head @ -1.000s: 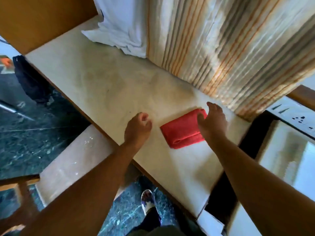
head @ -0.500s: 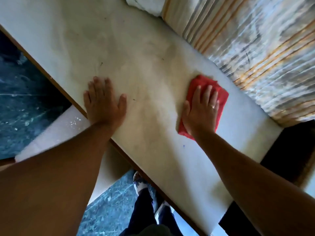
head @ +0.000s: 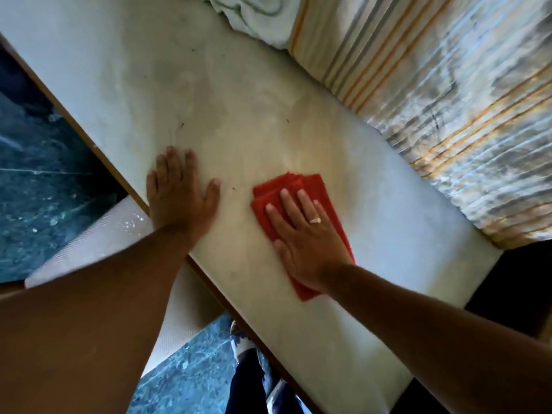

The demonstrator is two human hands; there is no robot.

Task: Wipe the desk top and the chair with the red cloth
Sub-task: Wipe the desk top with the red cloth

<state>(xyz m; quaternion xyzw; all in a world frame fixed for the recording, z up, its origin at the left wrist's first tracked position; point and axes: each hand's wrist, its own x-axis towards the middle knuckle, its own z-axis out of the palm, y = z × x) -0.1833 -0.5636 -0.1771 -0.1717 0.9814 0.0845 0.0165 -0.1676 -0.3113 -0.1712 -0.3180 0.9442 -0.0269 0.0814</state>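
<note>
The pale desk top (head: 239,94) runs diagonally from upper left to lower right and carries smudges and small dark specks. A folded red cloth (head: 301,186) lies flat on it near the middle. My right hand (head: 304,234) presses palm-down on the cloth, fingers spread, a ring on one finger. My left hand (head: 179,195) rests flat on the desk near its front edge, to the left of the cloth, holding nothing. The chair's pale seat (head: 89,243) shows below the desk edge, partly hidden by my left forearm.
A striped curtain (head: 448,85) hangs along the desk's far side, with a bunched white fabric (head: 257,16) beside it at the top. Dark green marble floor (head: 35,186) lies to the left. My feet (head: 242,348) stand under the desk edge.
My right hand has slid the red cloth away from the curtain toward the desk's middle. My left hand stays flat on the desk near its front edge.
</note>
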